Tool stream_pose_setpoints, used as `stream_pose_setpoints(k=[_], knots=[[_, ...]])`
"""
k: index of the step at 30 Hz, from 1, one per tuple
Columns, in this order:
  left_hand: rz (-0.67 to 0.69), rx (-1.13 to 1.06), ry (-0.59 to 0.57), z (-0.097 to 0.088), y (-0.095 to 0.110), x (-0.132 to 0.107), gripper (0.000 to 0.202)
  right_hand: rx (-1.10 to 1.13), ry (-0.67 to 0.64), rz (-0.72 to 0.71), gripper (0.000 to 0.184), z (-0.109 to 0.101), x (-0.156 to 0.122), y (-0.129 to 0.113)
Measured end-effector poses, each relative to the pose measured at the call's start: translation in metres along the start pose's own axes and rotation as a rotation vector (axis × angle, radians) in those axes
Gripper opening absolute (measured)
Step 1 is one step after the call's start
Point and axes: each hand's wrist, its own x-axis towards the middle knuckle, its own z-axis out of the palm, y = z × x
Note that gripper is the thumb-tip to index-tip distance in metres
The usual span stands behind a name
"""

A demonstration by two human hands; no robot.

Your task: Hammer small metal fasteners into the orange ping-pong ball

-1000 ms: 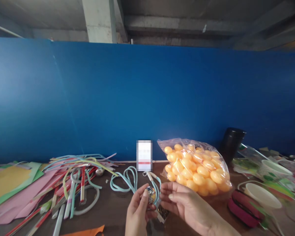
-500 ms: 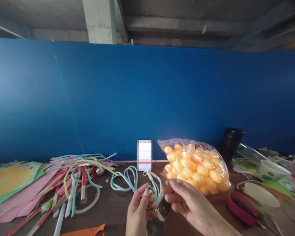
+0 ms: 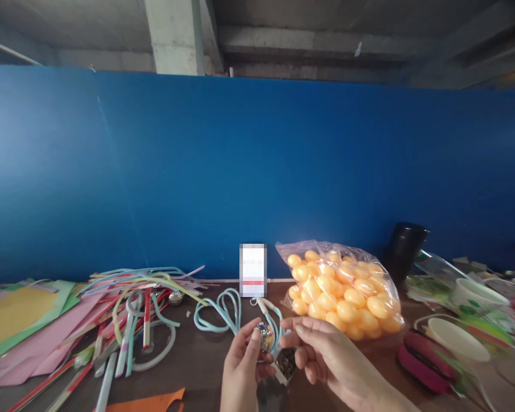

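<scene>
A small ball [image 3: 266, 339], partly covered in shiny silver studs with a patch of orange showing, is held between the thumb and fingers of my left hand [image 3: 245, 361]. Just to its right, my right hand [image 3: 324, 349] has thumb and index finger pinched together; whatever they hold, if anything, is too small to make out. Below and between the hands lies a small open box [image 3: 285, 365] of tiny dark metallic pieces, partly hidden by my fingers. A light blue cord [image 3: 218, 312] lies behind my left hand, joined to a blurred white card [image 3: 253, 270].
A clear bag of orange balls [image 3: 345, 292] stands behind my right hand. Straws and bendy strips [image 3: 143, 312], another silver-studded ball [image 3: 175, 297] and coloured paper [image 3: 19, 320] lie left. Right are a magenta pouch [image 3: 424, 361], paper cups [image 3: 457, 339] and a black cylinder [image 3: 405, 252].
My right hand has moved slightly left, its fingertips closer to the studded ball, and its thumb and index finger have drawn together. My left hand still holds the ball in nearly the same place.
</scene>
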Motion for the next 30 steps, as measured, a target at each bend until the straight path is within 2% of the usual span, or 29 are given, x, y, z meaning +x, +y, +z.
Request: stream_pose_setpoints(k=[10,20,30], knots=[[-0.001,0.019,-0.026,0.000,0.003,-0.001,0.058,-0.111,-0.012,-0.087,0.028,0.003,-0.002,0.002],[-0.054,-0.029,-0.060,-0.001,0.009,-0.004,0.052,-0.202,0.025,-0.155,0.018,0.007,-0.003,0.002],[-0.095,-0.128,-0.145,-0.007,0.011,-0.007,0.038,-0.243,-0.013,-0.200,0.018,0.016,-0.004,0.005]])
